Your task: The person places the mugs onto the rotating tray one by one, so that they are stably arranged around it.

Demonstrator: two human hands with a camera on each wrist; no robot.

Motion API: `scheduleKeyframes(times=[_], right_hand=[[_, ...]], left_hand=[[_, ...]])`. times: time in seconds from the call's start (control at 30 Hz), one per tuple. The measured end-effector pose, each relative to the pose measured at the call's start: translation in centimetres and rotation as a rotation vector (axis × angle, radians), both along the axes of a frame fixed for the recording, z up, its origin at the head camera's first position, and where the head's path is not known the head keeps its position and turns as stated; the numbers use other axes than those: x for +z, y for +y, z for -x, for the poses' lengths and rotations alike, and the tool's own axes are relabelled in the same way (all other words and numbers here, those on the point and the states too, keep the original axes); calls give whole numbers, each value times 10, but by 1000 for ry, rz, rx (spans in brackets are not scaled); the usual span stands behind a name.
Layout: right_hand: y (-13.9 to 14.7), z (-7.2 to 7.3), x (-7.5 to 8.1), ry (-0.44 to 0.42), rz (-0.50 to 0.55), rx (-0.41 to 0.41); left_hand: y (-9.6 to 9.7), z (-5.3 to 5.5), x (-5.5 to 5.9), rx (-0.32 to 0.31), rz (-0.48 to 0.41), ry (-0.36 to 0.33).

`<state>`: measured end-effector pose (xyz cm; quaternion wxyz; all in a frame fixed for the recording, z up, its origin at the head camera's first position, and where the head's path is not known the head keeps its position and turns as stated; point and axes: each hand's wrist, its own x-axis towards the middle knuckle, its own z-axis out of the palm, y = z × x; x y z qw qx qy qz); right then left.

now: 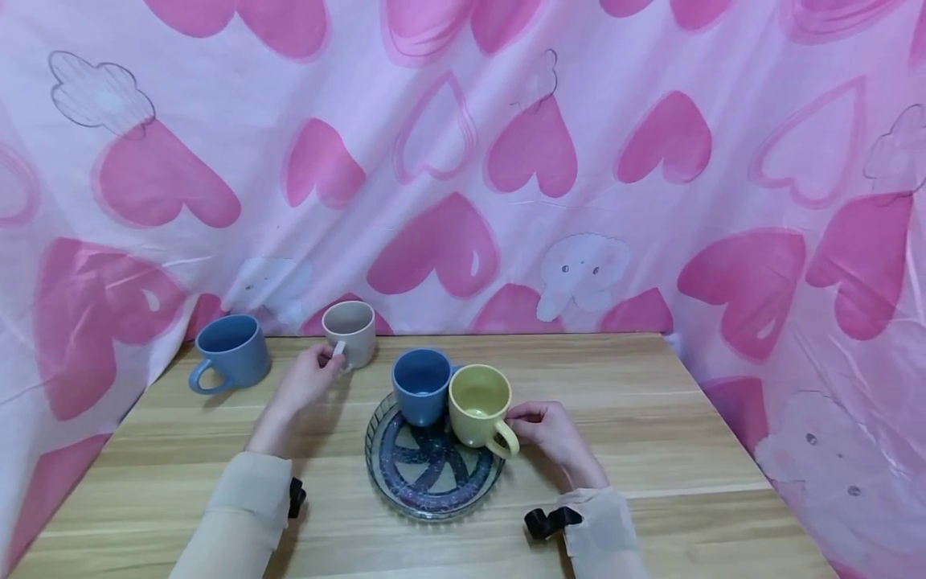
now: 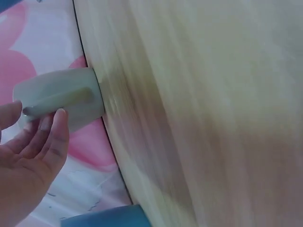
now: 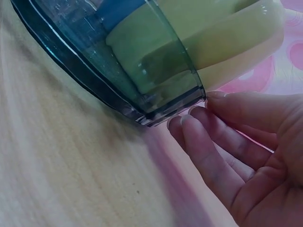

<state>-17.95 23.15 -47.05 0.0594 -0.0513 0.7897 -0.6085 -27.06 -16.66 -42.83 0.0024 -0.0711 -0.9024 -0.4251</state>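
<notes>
My left hand (image 1: 307, 378) reaches to a light grey mug (image 1: 356, 326) near the table's back edge. In the left wrist view, its thumb and fingers are at the mug's handle (image 2: 61, 100). On the right, my right hand (image 1: 550, 434) pinches the rim of a round clear glass plate (image 1: 391, 494), thumb on top and fingers below, as the right wrist view shows. A blue mug (image 1: 419, 390) and a yellow mug (image 1: 473, 410) stand side by side on the plate. The yellow mug's handle points toward the right hand.
Another blue mug (image 1: 235, 354) stands at the back left of the wooden table (image 1: 694, 515), its handle to the left. A pink cloth (image 1: 463, 193) with hearts hangs behind the table and along its sides. Black wrist mounts (image 1: 553, 523) sit on the sleeves.
</notes>
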Motion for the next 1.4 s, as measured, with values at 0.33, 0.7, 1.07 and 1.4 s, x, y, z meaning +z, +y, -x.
scheduleKeyframes(times=[0.33,0.7,1.07,1.4], right_hand=[[4,-2,-3,-32,33,-3],[10,-5,-6,-21,8,-9],[11,-2,-8,-17,-15,-1],[1,4,-6,-51,23,39]], left_hand=[[14,15,-9,31,-375,-204],[29,20,-16,39,-341,-131],[20,29,-4,310,-281,163],[11,31,-8,363,-190,332]])
